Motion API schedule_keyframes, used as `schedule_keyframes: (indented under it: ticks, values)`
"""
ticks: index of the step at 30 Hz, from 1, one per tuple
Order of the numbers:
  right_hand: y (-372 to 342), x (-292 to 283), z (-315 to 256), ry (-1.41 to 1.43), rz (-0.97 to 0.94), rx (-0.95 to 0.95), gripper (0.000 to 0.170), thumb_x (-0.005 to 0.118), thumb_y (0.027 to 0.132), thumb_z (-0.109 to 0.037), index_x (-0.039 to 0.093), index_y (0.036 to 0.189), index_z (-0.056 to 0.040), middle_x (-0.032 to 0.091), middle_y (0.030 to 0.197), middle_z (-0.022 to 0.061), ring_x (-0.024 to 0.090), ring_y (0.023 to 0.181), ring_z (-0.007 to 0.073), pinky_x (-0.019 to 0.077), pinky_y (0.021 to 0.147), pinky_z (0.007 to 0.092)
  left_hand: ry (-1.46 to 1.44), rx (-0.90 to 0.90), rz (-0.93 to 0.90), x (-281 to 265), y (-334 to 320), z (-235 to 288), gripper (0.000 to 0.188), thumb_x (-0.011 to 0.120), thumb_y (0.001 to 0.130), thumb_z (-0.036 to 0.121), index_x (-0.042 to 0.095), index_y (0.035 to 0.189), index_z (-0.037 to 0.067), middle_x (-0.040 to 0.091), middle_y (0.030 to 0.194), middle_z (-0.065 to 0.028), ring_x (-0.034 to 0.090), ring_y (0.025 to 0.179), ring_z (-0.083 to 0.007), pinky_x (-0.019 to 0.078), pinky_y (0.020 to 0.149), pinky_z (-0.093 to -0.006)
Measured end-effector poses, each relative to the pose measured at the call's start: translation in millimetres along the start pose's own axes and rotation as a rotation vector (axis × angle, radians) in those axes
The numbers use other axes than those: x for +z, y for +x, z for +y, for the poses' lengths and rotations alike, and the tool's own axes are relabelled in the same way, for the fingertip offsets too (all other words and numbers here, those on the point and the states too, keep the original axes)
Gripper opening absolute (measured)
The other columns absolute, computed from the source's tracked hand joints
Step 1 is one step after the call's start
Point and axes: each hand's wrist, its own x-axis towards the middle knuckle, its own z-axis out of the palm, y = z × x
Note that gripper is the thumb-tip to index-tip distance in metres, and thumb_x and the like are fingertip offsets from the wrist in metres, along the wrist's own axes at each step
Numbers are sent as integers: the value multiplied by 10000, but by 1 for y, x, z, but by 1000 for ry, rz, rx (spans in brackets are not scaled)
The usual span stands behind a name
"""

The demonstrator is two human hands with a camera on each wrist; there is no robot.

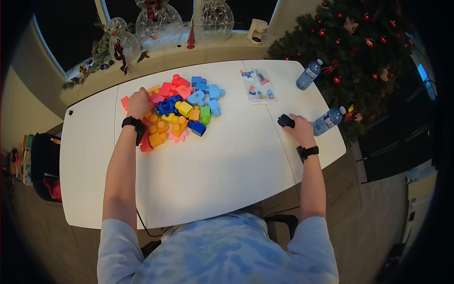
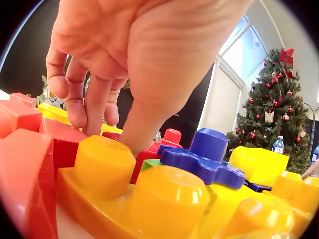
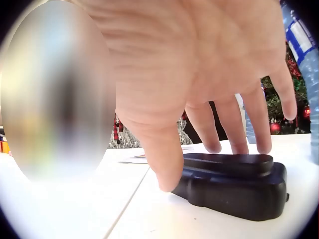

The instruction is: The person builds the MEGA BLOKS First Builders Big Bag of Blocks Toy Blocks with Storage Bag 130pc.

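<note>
My left hand reaches down into a pile of toy building blocks, its fingers lowered beside a red block and a yellow-orange block. The thumb tip and one fingertip are hidden behind blocks, so I cannot tell whether they pinch one. A dark blue gear-shaped block stands close by. On the right of the table my right hand holds a black rounded plastic object, which rests on the tabletop. The thumb presses its near side and the other fingers come down at its far side.
A sheet with coloured block pictures lies toward the back of the white table. One water bottle stands at the back right corner, another bottle beside my right hand. A decorated Christmas tree rises behind them.
</note>
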Motion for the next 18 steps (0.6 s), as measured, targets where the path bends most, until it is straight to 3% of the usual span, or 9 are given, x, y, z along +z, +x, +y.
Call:
schedule_keyframes:
  ticks: [5, 7, 8, 10, 12, 14, 18]
  values:
    - [-5, -20, -17, 75, 98, -63, 513, 820, 823, -323, 709, 1267, -91, 741, 1126, 161, 709, 1013, 360, 549, 901, 475, -87, -83, 86, -40, -15, 8, 476, 906, 683, 219, 670, 1069, 70, 762, 1042, -153, 739, 949, -357, 589, 834, -437]
    - [-5, -29, -25, 180, 108, -103, 481, 819, 831, -272, 713, 1253, -67, 733, 1161, 182, 703, 1030, 377, 549, 919, 476, -300, 74, 218, -61, -23, 6, 351, 856, 735, 103, 705, 1046, 41, 760, 1022, -134, 745, 922, -328, 594, 839, -408]
    - [-5, -32, -28, 190, 108, -115, 481, 819, 831, -272, 713, 1253, -67, 733, 1161, 182, 703, 1030, 377, 549, 919, 476, -290, 64, 224, -74, -32, 9, 351, 856, 735, 103, 705, 1046, 41, 760, 1022, -134, 745, 922, -328, 594, 839, -408]
    - [-7, -37, -37, 288, 167, -164, 472, 833, 819, -225, 714, 1234, -33, 725, 1181, 204, 698, 1044, 394, 548, 938, 470, -661, 257, 138, -97, -59, 19, 296, 780, 778, -49, 732, 1065, 8, 740, 1039, -123, 736, 883, -247, 593, 779, -345]
    - [-9, -43, -51, 312, 169, -172, 456, 835, 816, -184, 712, 1222, -17, 720, 1190, 218, 694, 1045, 405, 551, 937, 469, -683, 477, 49, -113, -96, 36, 346, 734, 773, -124, 756, 1088, 17, 717, 1041, -98, 709, 907, -215, 589, 782, -335]
    - [-9, -46, -61, 307, 182, -202, 441, 836, 815, -162, 715, 1212, -14, 723, 1172, 221, 692, 1040, 409, 553, 928, 462, -691, 484, -175, -117, -132, 59, 341, 764, 756, -109, 773, 1064, 39, 708, 1035, -87, 689, 939, -228, 576, 796, -346]
    - [-10, -53, -87, 376, 131, -210, 428, 837, 813, -154, 719, 1198, -10, 725, 1162, 220, 690, 1042, 411, 551, 930, 459, -634, 627, -264, -76, -169, 76, 352, 791, 741, -88, 780, 1059, 63, 710, 1066, -96, 677, 964, -292, 546, 841, -378]
